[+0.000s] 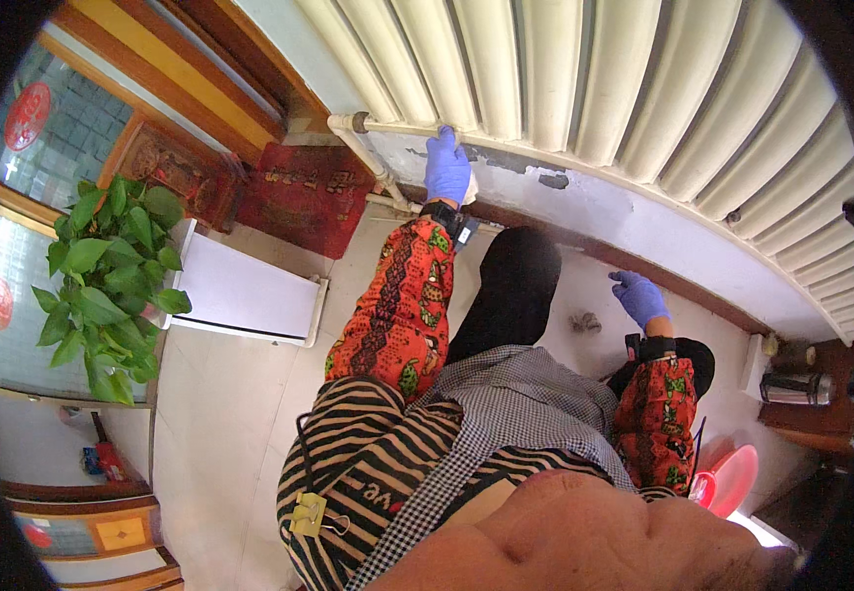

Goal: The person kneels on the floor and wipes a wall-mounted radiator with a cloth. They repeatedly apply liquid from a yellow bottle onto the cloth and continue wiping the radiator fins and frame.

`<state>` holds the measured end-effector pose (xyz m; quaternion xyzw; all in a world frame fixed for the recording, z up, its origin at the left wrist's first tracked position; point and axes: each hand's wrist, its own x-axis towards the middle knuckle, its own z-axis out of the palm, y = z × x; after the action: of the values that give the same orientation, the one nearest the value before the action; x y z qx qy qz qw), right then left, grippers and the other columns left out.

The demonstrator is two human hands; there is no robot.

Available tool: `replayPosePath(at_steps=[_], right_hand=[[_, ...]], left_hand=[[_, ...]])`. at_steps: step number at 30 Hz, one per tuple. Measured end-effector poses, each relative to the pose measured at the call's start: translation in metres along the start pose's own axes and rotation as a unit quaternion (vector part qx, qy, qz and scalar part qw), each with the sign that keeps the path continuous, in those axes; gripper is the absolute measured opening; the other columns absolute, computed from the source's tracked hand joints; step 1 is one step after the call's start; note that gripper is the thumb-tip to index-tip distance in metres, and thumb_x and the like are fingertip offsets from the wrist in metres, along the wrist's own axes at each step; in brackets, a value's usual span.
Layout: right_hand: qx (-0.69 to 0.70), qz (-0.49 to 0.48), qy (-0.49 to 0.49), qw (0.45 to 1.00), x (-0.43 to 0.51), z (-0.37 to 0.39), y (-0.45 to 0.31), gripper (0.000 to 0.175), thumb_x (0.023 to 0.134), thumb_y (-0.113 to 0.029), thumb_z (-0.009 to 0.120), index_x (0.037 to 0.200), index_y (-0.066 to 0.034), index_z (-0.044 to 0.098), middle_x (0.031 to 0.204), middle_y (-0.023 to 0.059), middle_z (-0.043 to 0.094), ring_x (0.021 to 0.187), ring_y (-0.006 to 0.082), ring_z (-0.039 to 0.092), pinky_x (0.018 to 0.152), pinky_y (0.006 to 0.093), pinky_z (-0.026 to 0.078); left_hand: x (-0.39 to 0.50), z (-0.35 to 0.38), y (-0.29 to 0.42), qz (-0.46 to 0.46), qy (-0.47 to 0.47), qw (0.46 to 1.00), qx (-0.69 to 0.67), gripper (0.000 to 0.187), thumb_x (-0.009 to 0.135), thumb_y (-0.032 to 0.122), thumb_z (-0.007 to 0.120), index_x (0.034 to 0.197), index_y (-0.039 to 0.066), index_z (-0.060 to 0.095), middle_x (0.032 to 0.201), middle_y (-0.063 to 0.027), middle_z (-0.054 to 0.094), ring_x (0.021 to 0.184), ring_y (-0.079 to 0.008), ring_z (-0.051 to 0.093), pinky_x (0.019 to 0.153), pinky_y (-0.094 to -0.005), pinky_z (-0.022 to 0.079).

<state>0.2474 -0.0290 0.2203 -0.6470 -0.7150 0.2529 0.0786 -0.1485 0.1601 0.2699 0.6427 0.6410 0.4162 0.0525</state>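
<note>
My left hand [447, 168], in a blue-violet disposable glove, reaches up to the lower rail of a cream column radiator [552, 81]. Its fingers curl at the rail, and a piece of whitish cloth [471, 190] shows beside the palm. What the fingertips press on is hidden. My right hand [641, 298], gloved alike, hangs above the floor near the dark skirting [596, 260]. It holds nothing visible, its fingers pointing left and somewhat apart. A small grey clump [585, 323] lies on the pale tiles between my knees; its material cannot be made out.
A cream pipe [368, 159] bends down from the radiator's left end. Paint peels off the wall [515, 166] below. To the left are a red mat [305, 196], a white stand [249, 284] and a leafy potted plant [109, 288]. A pink basin [737, 480] sits lower right.
</note>
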Motion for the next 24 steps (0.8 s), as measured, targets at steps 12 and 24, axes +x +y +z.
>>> replayPosePath(at_steps=[12,24], right_hand=[[-0.017,-0.006,-0.031,0.999,0.007,0.012,0.014,0.033,0.094,-0.025,0.057,0.123,-0.0142,0.068,0.122,0.0174,0.067,0.112,0.0368,0.063,0.098,0.0462,0.05],[-0.031,-0.022,-0.035,0.999,0.009,0.012,0.016,0.035,0.094,-0.027,0.056,0.123,-0.013,0.068,0.126,0.0159,0.066,0.116,0.0357,0.062,0.1,0.045,0.049]], left_hand=[[0.007,0.007,0.027,0.066,-0.066,0.995,0.032,0.037,0.093,0.016,0.057,0.129,0.007,0.059,0.114,-0.0226,0.061,0.1,-0.0427,0.065,0.087,-0.0468,0.054],[-0.03,0.034,0.048,0.035,-0.055,0.994,-0.088,0.044,0.092,0.013,0.06,0.135,0.003,0.057,0.118,-0.0253,0.06,0.114,-0.0418,0.057,0.099,-0.042,0.048]])
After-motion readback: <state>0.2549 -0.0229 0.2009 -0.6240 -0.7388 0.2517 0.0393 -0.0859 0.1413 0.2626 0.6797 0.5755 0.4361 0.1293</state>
